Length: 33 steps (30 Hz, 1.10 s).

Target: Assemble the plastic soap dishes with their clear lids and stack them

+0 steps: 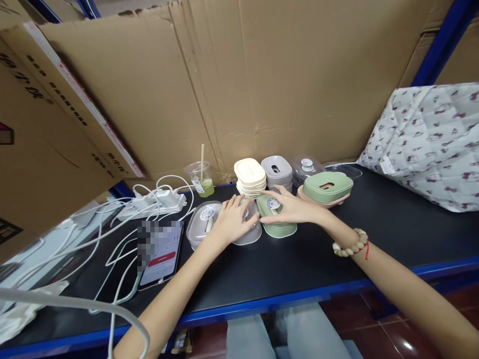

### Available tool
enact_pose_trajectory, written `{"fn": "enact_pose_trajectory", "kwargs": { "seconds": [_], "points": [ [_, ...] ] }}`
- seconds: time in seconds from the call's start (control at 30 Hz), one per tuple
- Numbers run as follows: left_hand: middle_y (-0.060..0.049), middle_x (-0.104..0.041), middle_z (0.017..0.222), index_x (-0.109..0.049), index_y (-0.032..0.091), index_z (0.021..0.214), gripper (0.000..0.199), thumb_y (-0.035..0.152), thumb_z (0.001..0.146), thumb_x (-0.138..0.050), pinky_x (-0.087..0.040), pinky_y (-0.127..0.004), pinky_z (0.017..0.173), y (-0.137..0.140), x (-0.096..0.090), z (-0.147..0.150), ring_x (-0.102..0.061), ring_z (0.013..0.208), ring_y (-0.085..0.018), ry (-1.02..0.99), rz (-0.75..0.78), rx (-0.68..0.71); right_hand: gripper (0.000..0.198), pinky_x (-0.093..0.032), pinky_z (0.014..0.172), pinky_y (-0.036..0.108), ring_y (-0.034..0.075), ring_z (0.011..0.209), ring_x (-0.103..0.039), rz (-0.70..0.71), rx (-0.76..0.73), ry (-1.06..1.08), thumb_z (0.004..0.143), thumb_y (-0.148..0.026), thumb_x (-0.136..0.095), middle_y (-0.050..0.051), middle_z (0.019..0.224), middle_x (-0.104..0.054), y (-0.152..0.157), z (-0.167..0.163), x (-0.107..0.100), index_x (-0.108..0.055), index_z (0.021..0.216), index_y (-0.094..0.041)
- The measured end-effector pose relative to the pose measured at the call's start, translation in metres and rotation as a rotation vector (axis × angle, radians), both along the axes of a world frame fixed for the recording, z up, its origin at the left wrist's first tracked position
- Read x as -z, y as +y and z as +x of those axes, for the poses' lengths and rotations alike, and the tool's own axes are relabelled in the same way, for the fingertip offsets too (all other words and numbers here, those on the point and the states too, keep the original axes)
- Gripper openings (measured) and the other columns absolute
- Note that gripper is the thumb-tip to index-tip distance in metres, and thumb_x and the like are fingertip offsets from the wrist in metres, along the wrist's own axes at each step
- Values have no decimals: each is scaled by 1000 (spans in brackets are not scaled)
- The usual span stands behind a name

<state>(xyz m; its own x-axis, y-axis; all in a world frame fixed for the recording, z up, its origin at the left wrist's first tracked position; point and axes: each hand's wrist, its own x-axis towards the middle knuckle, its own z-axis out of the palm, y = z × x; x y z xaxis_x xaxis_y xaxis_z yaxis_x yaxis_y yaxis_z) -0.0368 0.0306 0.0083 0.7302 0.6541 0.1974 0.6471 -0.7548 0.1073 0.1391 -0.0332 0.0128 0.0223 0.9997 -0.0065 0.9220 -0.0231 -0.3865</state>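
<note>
My left hand (234, 218) rests over a small grey container (251, 235) with a clear lid, its fingers spread and partly hiding it. Beside that hand, on the left, sits a wider grey container (195, 230) with a clear lid, a round label and a pale handle. My right hand (286, 205) reaches over a green container (279, 230) with a round label; thumb and forefinger are apart at its left side. Whether either hand grips its container is not clear. Behind them stand a stack of cream square lids (250, 172) and a stack of grey lids (277, 167).
Right of my right hand lie green and pink oval pieces (329, 185), with clear lids (307, 167) behind. A drink cup (198, 177) with a straw, a power strip (164, 199), cables and a phone (164, 257) occupy the left. A patterned bag (430, 139) stands far right; cardboard (299, 75) walls the back.
</note>
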Motion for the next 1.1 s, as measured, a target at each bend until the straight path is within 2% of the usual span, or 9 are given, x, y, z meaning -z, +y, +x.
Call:
{"fn": "enact_pose_trajectory", "kwargs": {
  "seconds": [0.2,0.37,0.43,0.5,0.6,0.73,0.83,0.93,1.1],
  "points": [
    [-6,-44,134,-57,19,128,31,23,100,-44,-27,-41,109,2,-3,-2,-35,129,-24,33,23,-62,71,-24,106,59,39,134,-29,93,50,-17,80,-62,-53,17,147,-28,2,-6,3,-41,141,-27],
    [-18,-37,136,-45,11,141,52,41,98,-47,-21,-56,106,3,-12,-10,-22,132,-38,108,101,-488,56,-16,110,56,31,131,-37,401,349,-143,85,-46,-53,15,138,-42,0,16,-15,-49,134,-19],
    [-23,-37,135,-41,8,143,59,46,98,-43,-24,-62,100,3,-15,-13,-24,129,-45,176,23,-628,61,-14,108,59,36,134,-30,376,549,-236,84,-46,-56,19,138,-40,-2,26,-22,-47,136,-15],
    [-26,-35,134,-41,6,142,60,48,99,-38,-30,-63,95,3,-17,-13,-27,126,-47,225,-46,-678,69,-18,105,60,41,135,-25,194,723,-280,82,-48,-58,23,140,-37,-5,31,-29,-42,139,-12],
    [-27,-34,134,-39,5,144,61,48,100,-36,-36,-56,93,1,-19,-11,-30,125,-46,245,-46,-664,73,-23,104,57,41,130,-33,-74,845,-281,82,-44,-59,25,138,-37,-7,28,-37,-36,141,-8],
    [-26,-39,132,-42,4,141,57,42,98,-42,-37,-49,95,1,-19,-7,-38,122,-41,216,9,-650,57,-36,97,47,35,117,-50,-130,796,-302,85,-34,-55,23,124,-52,-10,21,-42,-44,133,-5],
    [-22,-42,131,-50,5,135,54,40,95,-45,-37,-48,97,6,-11,-8,-41,121,-37,57,117,-596,31,-45,83,37,31,103,-59,-12,730,-322,84,-25,-54,19,108,-61,-12,26,-38,-61,109,-9],
    [-18,-45,129,-58,8,126,48,37,93,-42,-39,-46,96,14,0,-11,-44,118,-34,-210,300,-374,20,-45,76,41,34,92,-62,201,675,-339,77,-18,-56,19,93,-65,-13,37,-30,-67,92,-12],
    [-12,-57,111,-66,15,105,42,40,88,-37,-44,-41,89,19,8,-12,-53,105,-28,-560,288,-34,33,-43,79,47,35,92,-61,538,581,-322,84,-25,-48,20,98,-65,-13,40,-27,-65,109,-11]
  ]
}}
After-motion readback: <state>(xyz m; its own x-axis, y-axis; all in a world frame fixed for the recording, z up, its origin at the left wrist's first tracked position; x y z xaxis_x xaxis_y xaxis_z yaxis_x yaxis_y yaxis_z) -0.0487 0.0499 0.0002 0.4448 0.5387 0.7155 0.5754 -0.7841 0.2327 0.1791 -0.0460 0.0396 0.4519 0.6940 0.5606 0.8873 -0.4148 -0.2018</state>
